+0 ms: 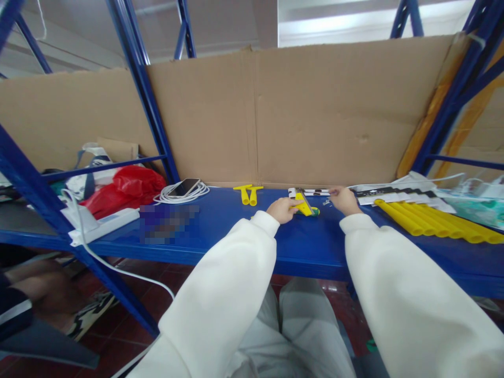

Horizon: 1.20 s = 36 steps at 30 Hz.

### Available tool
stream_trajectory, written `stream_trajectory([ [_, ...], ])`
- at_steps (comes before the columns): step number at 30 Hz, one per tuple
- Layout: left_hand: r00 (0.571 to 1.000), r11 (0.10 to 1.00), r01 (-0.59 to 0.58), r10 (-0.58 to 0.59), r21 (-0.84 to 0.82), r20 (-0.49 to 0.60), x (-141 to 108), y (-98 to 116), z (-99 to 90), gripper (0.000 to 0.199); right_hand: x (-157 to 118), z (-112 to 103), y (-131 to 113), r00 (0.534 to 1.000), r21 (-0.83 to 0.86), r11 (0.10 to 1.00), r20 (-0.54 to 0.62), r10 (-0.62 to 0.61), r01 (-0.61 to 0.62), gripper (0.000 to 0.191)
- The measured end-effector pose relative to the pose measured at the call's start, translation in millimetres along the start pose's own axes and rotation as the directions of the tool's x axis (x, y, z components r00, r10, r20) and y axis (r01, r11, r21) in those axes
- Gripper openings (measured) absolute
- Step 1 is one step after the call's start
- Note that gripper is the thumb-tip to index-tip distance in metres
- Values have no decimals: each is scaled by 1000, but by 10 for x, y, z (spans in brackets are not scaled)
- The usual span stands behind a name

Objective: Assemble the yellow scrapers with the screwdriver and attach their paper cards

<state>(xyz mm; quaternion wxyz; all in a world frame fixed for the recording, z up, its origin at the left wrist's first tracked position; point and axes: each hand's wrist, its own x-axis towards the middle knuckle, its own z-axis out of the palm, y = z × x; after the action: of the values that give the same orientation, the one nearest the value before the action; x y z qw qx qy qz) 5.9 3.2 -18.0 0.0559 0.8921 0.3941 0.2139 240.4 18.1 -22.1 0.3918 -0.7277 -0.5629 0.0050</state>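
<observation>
Here, the left hand (pixel 280 210) clamps the yellow plastic scraper (pixel 303 209), ideally steadily, over the blue metal shelf (pixel 232 228); right of the scraper, near small pale pieces (pixel 326 202), the right hand (pixel 345 200) needs light fingertips, its grip unclear.

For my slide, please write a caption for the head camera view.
Left hand holds a yellow scraper over a blue shelf; right hand near small loose pieces.

Blue metal shelving (pixel 232 252) backed by cardboard panels (pixel 315 110) above red floor tiles (pixel 129 315).
</observation>
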Motion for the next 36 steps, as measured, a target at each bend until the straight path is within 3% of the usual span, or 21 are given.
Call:
stream_trajectory([
  [6, 1000, 1000, 4, -4, 6, -2, 5, -2, 7, 41, -49, 3, 74, 986, -340, 941, 161, 52, 6, 33],
  [15, 999, 999, -8, 6, 42, 50, -13, 32, -29, 40, -139, -15, -56, 958, -456, 876, 287, -20, 155, 40],
  [22, 998, 1000, 12, -11, -5, 70, -27, 39, -39, 38, -211, -24, -160, 940, -542, 788, 314, -133, 293, 37],
  [27, 997, 999, 25, -24, -22, 78, -33, 55, -53, 35, -214, -6, -218, 926, -517, 781, 316, -206, 350, 31],
  [30, 995, 1000, 16, -14, -24, 95, -32, 59, -57, 34, -177, 9, -212, 942, -426, 874, 323, -94, 233, 20],
  [32, 994, 999, 5, -1, -32, 107, -31, 58, -57, 34, -143, 18, -186, 925, -309, 940, 380, -17, 144, 13],
  [34, 994, 999, -6, 11, -49, 109, -30, 52, -54, 34, -111, 29, -151, 903, -196, 975, 430, -12, 107, 12],
  [36, 995, 998, -8, 15, -63, 103, -25, 43, -45, 34, -88, 39, -126, 909, -152, 985, 417, -14, 85, 14],
])
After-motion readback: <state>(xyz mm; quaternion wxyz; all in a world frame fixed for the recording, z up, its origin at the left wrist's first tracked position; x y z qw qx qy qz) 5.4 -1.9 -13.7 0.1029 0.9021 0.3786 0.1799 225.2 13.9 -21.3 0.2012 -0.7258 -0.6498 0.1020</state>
